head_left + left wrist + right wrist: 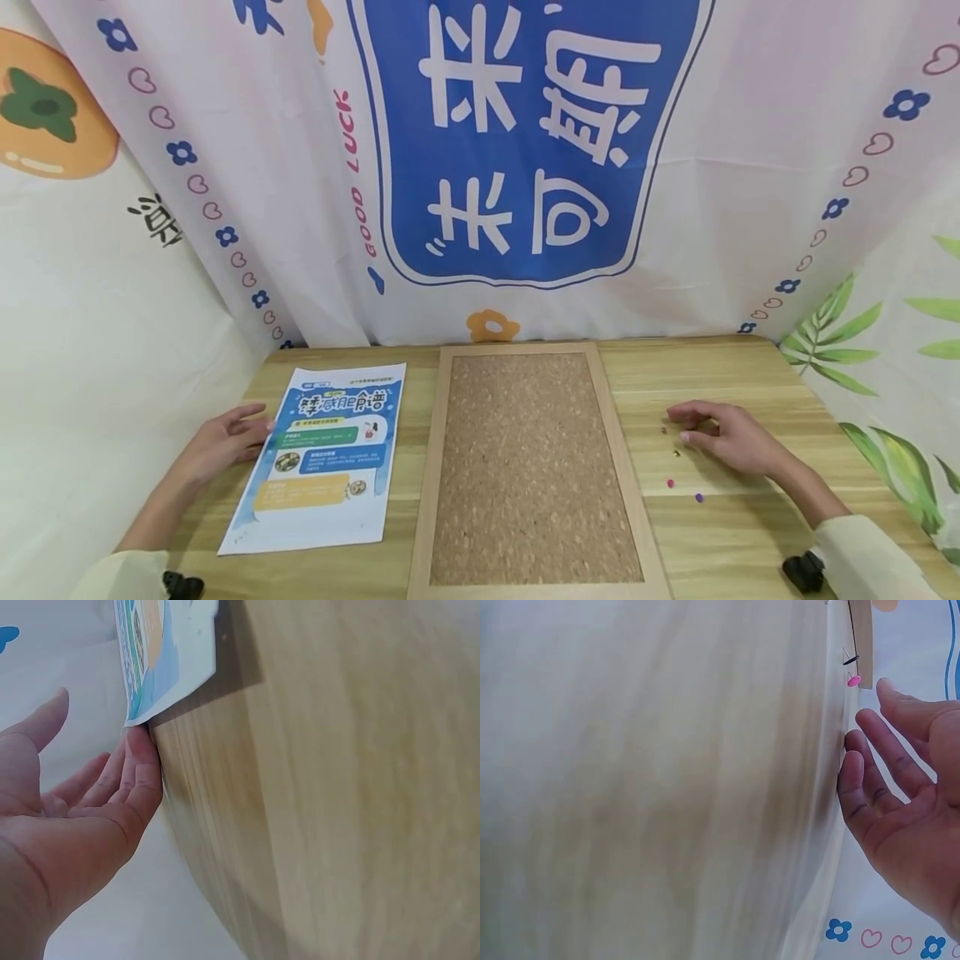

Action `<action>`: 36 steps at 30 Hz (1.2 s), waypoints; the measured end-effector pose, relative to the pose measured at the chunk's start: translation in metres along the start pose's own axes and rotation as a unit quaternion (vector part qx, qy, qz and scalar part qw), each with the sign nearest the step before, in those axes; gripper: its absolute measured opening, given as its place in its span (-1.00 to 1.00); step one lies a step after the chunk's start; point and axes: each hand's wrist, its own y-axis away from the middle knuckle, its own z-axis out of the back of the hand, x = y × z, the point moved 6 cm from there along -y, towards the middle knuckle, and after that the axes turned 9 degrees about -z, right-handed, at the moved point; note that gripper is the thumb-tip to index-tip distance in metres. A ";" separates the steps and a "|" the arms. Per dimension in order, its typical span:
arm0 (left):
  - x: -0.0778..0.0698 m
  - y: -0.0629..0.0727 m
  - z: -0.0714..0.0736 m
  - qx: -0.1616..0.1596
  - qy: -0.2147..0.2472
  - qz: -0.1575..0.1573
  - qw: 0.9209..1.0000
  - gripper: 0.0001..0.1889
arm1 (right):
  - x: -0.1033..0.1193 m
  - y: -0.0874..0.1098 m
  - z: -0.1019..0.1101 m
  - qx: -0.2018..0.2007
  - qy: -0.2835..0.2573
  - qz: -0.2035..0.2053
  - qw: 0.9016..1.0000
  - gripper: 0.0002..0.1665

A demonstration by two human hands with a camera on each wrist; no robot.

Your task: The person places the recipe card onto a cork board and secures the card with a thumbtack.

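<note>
A printed poster sheet [330, 458], blue and white with coloured text bands, lies on the left of the table. My left hand [225, 442] rests beside its left edge, fingers loosely bent. In the left wrist view its fingertips meet the sheet [176, 667], and the thumb stands apart from them. Right of a wood-framed cork board [532, 467] are small push pins, among them a pink one [671, 483] and a purple one [699, 497]. My right hand [731, 437] rests close to the pins, loosely curved, with nothing seen between its fingers.
The cork board's pale frame [423, 500] takes up the middle of the wooden table [750, 375]. A printed curtain [300, 208] hangs behind the table's back edge. Leaf-patterned cloth [900, 450] hangs along the right side.
</note>
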 end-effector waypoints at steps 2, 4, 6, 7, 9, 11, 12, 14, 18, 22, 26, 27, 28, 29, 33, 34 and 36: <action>-0.001 -0.001 -0.001 0.001 -0.002 -0.006 1.000 -0.07 | 0.000 -0.001 0.000 -0.001 -0.002 0.002 1.000 -0.59; -0.001 -0.002 -0.002 0.002 -0.005 -0.008 1.000 -0.09 | 0.000 -0.002 -0.001 -0.003 -0.004 0.000 1.000 -0.60; -0.001 -0.002 -0.002 0.004 -0.011 -0.009 1.000 -0.09 | 0.000 -0.002 -0.003 0.001 -0.005 -0.001 1.000 -0.60; -0.001 -0.002 -0.003 0.004 -0.016 -0.010 1.000 -0.10 | 0.000 -0.003 -0.004 0.002 -0.006 -0.002 1.000 -0.61; -0.001 -0.002 -0.003 0.001 -0.023 -0.006 1.000 -0.11 | -0.001 -0.003 -0.006 0.005 -0.007 -0.005 1.000 -0.61; -0.001 -0.002 -0.004 0.000 -0.025 -0.003 1.000 -0.12 | -0.001 -0.004 -0.007 0.010 -0.006 -0.007 1.000 -0.61; -0.002 -0.002 -0.005 -0.002 -0.023 0.000 1.000 -0.13 | -0.002 -0.004 -0.007 0.012 -0.006 -0.008 1.000 -0.61; -0.003 -0.002 -0.007 -0.004 -0.020 0.002 1.000 -0.15 | -0.002 -0.005 -0.007 0.015 -0.006 -0.013 1.000 -0.62; -0.007 -0.002 -0.010 -0.007 -0.008 -0.004 1.000 -0.19 | -0.002 -0.006 -0.008 0.018 -0.009 -0.020 1.000 -0.63; -0.012 -0.003 -0.012 -0.012 -0.015 -0.015 1.000 -0.25 | 0.000 -0.008 -0.008 0.022 -0.014 -0.023 0.999 -0.64; -0.014 -0.003 -0.014 -0.017 -0.026 -0.025 0.999 -0.30 | 0.002 -0.010 -0.009 0.026 -0.017 -0.023 0.999 -0.63; -0.015 -0.003 -0.015 -0.019 -0.027 -0.027 0.999 -0.31 | 0.002 -0.011 -0.009 0.027 -0.018 -0.023 0.999 -0.63; -0.016 -0.003 -0.016 -0.020 -0.027 -0.027 0.999 -0.31 | 0.002 -0.011 -0.009 0.028 -0.019 -0.025 0.999 -0.63; -0.017 -0.003 -0.017 -0.022 -0.029 -0.027 0.999 -0.32 | 0.002 -0.012 -0.009 0.029 -0.019 -0.024 0.999 -0.62; -0.021 -0.004 -0.019 -0.029 -0.035 -0.031 0.998 -0.34 | 0.003 -0.014 -0.009 0.034 -0.022 -0.023 0.999 -0.63; -0.021 -0.004 -0.019 -0.030 -0.038 -0.032 0.998 -0.35 | 0.003 -0.015 -0.009 0.034 -0.023 -0.024 0.999 -0.64; -0.023 -0.003 -0.019 -0.033 -0.046 -0.037 0.998 -0.37 | 0.004 -0.016 -0.010 0.035 -0.022 -0.021 0.999 -0.66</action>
